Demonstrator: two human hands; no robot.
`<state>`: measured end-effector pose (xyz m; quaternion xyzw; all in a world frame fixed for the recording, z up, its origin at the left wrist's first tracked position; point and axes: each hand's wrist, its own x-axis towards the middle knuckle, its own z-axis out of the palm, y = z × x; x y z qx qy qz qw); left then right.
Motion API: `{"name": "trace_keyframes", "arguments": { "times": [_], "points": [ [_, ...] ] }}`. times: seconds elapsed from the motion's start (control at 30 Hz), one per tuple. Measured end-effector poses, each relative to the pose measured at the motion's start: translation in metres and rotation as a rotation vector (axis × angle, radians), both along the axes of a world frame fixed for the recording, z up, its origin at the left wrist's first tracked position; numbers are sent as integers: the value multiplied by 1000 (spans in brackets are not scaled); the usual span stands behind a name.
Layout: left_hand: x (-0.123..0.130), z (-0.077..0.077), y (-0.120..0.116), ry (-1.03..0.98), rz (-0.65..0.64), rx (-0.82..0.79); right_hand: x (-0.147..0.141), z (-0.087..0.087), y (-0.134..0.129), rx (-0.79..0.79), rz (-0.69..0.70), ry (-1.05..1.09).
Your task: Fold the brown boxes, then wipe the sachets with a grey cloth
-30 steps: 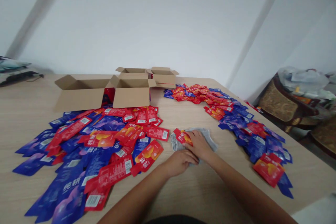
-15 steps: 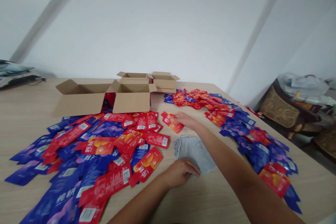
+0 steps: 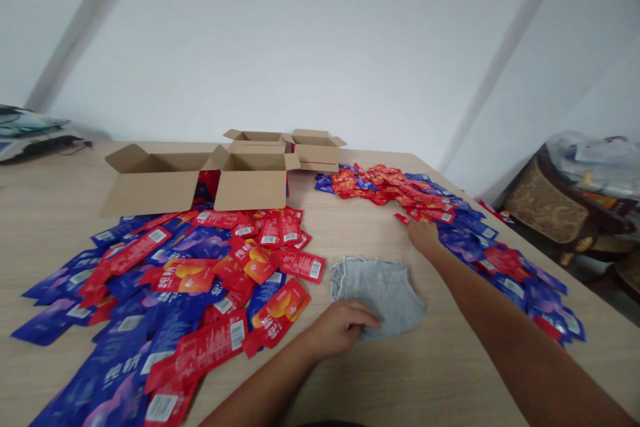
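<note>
My left hand [image 3: 345,328] rests at the lower left edge of a grey cloth [image 3: 380,295], fingers curled together against it; whether they pinch the cloth is hidden. To the upper right, my right hand [image 3: 423,236] is at the near edge of the right-hand heap of red and blue packets [image 3: 457,240]. A red packet corner [image 3: 401,219] shows just beyond its fingers, which are mostly hidden from view. On the left lies a wide pile of blue and red packets [image 3: 190,277], its nearest red-orange packet [image 3: 281,312] left of the cloth.
Open cardboard boxes stand behind the left pile, two in front [image 3: 155,190] [image 3: 253,188] and two farther back [image 3: 317,152]. Bags lie at the table's far left [image 3: 30,130]. Beyond the right edge is a patterned chair [image 3: 545,197] with plastic bags.
My right hand has moved right, from above the cloth to the right heap. The red-orange packet it held is no longer above the cloth. My left hand has barely moved.
</note>
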<state>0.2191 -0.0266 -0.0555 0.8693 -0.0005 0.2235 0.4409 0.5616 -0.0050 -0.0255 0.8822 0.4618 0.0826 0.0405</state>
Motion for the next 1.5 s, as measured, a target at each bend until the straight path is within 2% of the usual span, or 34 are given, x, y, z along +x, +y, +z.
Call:
{"name": "trace_keyframes", "arguments": {
  "times": [0.1,0.17,0.23,0.3,0.37,0.43,0.47,0.53,0.6,0.7,0.87,0.93,1.03,1.13,1.23,1.37,1.43,1.5],
  "points": [
    [0,-2,-1,0,263,112,-2,12,-4,13,19,24],
    [3,-4,-3,95,430,248,-9,26,-5,123,-17,144],
    [6,-7,-6,212,516,391,-24,39,-5,314,-50,373],
    [9,-9,-8,280,541,501,-50,42,-7,454,-39,576],
    [10,-11,-11,307,574,567,-86,33,-14,471,17,690],
    [12,-11,-12,324,626,606,-127,13,-29,456,147,869],
    [12,-12,-13,334,653,622,-145,1,-38,428,161,830],
    [13,-13,-14,353,693,651,-173,-19,-58,343,154,597],
    [14,-15,-15,370,709,674,-184,-30,-72,274,158,330],
    [14,-16,-16,398,722,678,-169,-25,-78,195,164,83],
    [10,-16,-15,382,692,680,-127,15,-69,66,86,-15],
    [9,-15,-15,363,687,681,-130,32,-68,67,110,-17],
    [9,-15,-16,350,696,676,-156,44,-69,69,216,46],
    [9,-14,-16,330,684,668,-180,37,-69,47,285,114],
    [9,-12,-15,294,563,671,-182,18,-65,23,251,96],
    [6,-8,-13,298,397,624,-156,-6,-53,12,261,177],
    [5,-6,-13,310,380,591,-138,-9,-45,25,236,201],
    [5,-6,-12,317,375,570,-121,-3,-36,33,173,186]
  ]
}}
